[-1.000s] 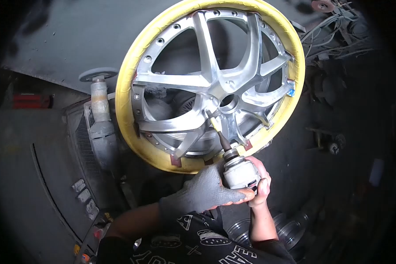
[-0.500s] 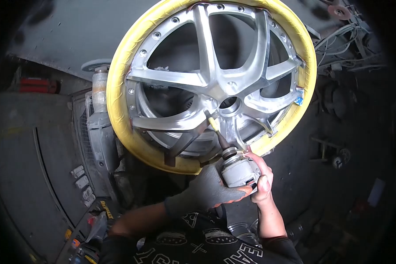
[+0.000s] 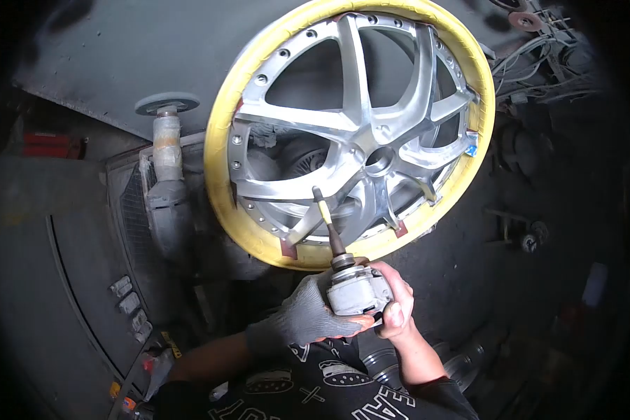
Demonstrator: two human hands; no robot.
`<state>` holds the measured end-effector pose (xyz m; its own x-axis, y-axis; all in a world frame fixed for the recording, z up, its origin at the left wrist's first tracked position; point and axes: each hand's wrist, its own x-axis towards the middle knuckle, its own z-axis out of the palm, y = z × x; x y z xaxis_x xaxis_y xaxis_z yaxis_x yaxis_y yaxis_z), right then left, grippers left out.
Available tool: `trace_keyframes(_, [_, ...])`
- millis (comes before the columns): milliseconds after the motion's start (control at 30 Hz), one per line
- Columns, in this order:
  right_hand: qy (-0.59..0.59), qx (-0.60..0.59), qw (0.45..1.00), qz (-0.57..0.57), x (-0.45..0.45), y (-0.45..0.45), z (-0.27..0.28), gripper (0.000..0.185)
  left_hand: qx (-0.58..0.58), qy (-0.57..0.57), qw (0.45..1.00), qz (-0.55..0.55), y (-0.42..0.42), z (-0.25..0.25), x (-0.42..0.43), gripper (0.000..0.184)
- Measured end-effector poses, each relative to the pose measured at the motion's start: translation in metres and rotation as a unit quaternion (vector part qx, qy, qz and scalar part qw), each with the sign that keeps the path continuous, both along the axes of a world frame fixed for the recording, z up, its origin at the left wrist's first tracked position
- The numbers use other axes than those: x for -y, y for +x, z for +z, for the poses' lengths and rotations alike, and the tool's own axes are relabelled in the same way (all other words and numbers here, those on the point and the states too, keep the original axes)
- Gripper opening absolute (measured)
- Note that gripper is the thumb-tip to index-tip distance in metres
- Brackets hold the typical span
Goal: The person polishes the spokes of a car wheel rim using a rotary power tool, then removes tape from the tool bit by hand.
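A bare-metal alloy wheel (image 3: 381,115) stands tilted in front of me, its outer rim wrapped in yellow tape (image 3: 222,140). My left hand (image 3: 304,311), in a grey glove, wraps the left side of a grinder (image 3: 357,290). The bare fingers of my right hand (image 3: 397,301) close round the tool's right side. From its head a long, tapered spindle points up with a yellow band and a dark narrow tip (image 3: 317,191). That tip overlaps the lower-left spoke (image 3: 280,189); whether it touches the metal I cannot tell.
Left of the wheel, a second power tool (image 3: 166,161) stands upright with a round disc (image 3: 166,103) on top. Cables (image 3: 539,63) hang at the upper right. Metal wheel rims (image 3: 381,367) lie low behind my body. A red object (image 3: 49,145) is at the far left.
The wheel has shifted right and turned, leaving a gap from the upright tool. My hands and the grinder have moved left and down, its tip going from near the hub to the lower-left spoke.
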<state>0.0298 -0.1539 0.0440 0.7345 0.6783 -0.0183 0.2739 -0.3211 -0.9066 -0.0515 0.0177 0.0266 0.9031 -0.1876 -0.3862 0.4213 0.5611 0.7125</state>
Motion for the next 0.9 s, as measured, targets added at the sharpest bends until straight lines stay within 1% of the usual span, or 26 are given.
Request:
trace_keyframes(33, [-0.013, 0.001, 1.000, -0.017, -0.005, -0.007, 0.002, 0.086, -0.026, -0.026, 0.999, -0.021, -0.005, 0.002, -0.007, 0.039])
trace_keyframes(67, [-0.021, 0.001, 1.000, -0.017, -0.009, -0.013, 0.004, 0.086, -0.053, -0.050, 0.996, -0.042, -0.009, 0.005, -0.015, 0.038])
trace_keyframes(100, [-0.022, 0.003, 1.000, -0.021, -0.015, -0.019, 0.006, 0.086, -0.051, -0.051, 0.996, -0.046, -0.013, 0.010, -0.023, 0.038])
trace_keyframes(167, [-0.027, 0.010, 0.999, -0.024, -0.029, -0.030, 0.008, 0.083, -0.042, -0.095, 0.994, -0.033, -0.020, 0.015, -0.037, 0.036])
trace_keyframes(200, [-0.021, 0.006, 1.000, -0.020, -0.035, -0.036, 0.009, 0.081, -0.048, -0.101, 0.994, -0.011, -0.027, 0.012, -0.039, 0.035])
trace_keyframes(233, [-0.023, 0.007, 0.999, -0.023, -0.042, -0.041, 0.007, 0.081, -0.047, -0.102, 0.994, -0.014, -0.031, 0.010, -0.045, 0.035])
trace_keyframes(300, [-0.005, 0.023, 1.000, -0.017, -0.056, -0.050, 0.002, 0.078, -0.039, -0.075, 0.995, -0.049, -0.042, 0.005, -0.062, 0.035])
trace_keyframes(333, [-0.021, 0.014, 1.000, -0.015, -0.062, -0.054, 0.004, 0.079, -0.038, -0.075, 0.995, -0.050, -0.047, 0.004, -0.070, 0.035])
trace_keyframes(367, [-0.001, 0.017, 1.000, -0.023, -0.071, -0.058, 0.004, 0.070, -0.041, -0.075, 0.995, -0.046, -0.051, 0.003, -0.077, 0.034])
trace_keyframes(400, [-0.003, 0.015, 1.000, -0.019, -0.078, -0.061, 0.002, 0.070, -0.045, -0.075, 0.995, -0.042, -0.054, 0.002, -0.084, 0.033])
trace_keyframes(433, [-0.005, 0.011, 1.000, -0.015, -0.082, -0.064, 0.001, 0.069, -0.049, -0.075, 0.995, -0.037, -0.057, 0.002, -0.088, 0.033])
trace_keyframes(467, [0.001, 0.016, 1.000, -0.007, -0.087, -0.065, -0.001, 0.066, -0.040, -0.076, 0.996, -0.009, -0.059, 0.002, -0.091, 0.032])
trace_keyframes(567, [0.018, 0.025, 1.000, 0.005, -0.093, -0.067, -0.012, 0.061, -0.044, -0.079, 0.996, -0.010, -0.069, -0.008, -0.098, 0.033])
trace_keyframes(600, [0.019, 0.025, 1.000, 0.005, -0.095, -0.066, -0.013, 0.061, -0.034, -0.082, 0.996, 0.014, -0.069, -0.008, -0.098, 0.035])
trace_keyframes(633, [0.018, 0.021, 1.000, 0.010, -0.095, -0.064, -0.014, 0.061, -0.034, -0.082, 0.996, 0.015, -0.067, -0.008, -0.094, 0.035])
trace_keyframes(667, [0.017, 0.018, 1.000, 0.014, -0.093, -0.061, -0.012, 0.061, -0.009, -0.048, 0.997, 0.056, -0.063, -0.008, -0.087, 0.035])
trace_keyframes(733, [0.015, 0.024, 1.000, 0.010, -0.084, -0.052, -0.006, 0.061, 0.021, -0.015, 0.995, 0.098, -0.052, -0.004, -0.078, 0.036])
trace_keyframes(800, [0.020, 0.017, 1.000, 0.003, -0.073, -0.041, 0.006, 0.064, -0.015, -0.070, 0.997, 0.017, -0.043, 0.006, -0.073, 0.038])
trace_keyframes(833, [0.018, 0.025, 0.999, -0.009, -0.063, -0.038, 0.006, 0.069, -0.016, -0.068, 0.997, 0.018, -0.036, 0.011, -0.069, 0.038])
trace_keyframes(900, [0.000, 0.023, 0.999, -0.028, -0.043, -0.026, 0.015, 0.073, -0.046, -0.087, 0.994, -0.039, -0.015, 0.022, -0.051, 0.040])
